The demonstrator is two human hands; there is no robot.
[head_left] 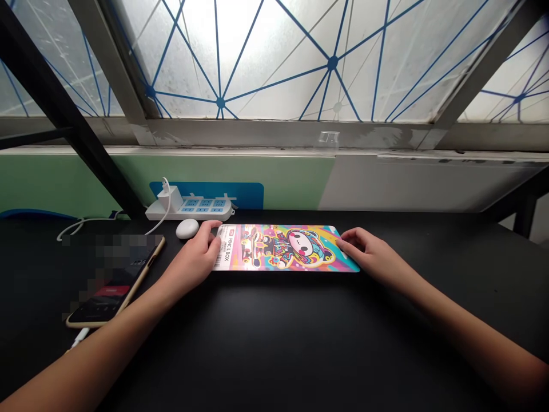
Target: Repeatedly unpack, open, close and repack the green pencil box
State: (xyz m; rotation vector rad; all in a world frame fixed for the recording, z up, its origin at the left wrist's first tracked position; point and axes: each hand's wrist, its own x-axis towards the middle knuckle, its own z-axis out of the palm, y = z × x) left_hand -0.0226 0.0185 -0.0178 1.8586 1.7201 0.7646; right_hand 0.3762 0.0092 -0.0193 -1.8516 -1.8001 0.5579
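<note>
A colourful pencil box (287,247) with a cartoon figure on its lid lies lengthwise across the black table (266,343). The words "PENCIL BOX" run along its white left end. My left hand (201,252) grips that end, thumb on top and the other fingers at the far edge. At the opposite end, my right hand (369,252) pinches the corner between thumb and fingers. Undersides of both grips are hidden. Just beyond my left hand sits a small white rounded case (187,229).
On the left lies a phone (115,292) with a tan edge and a white cable (80,337) at its near end. A white power strip (201,207) with a plugged-in charger (170,197) stands by the wall. Black frame bars (72,114) slant up at the left.
</note>
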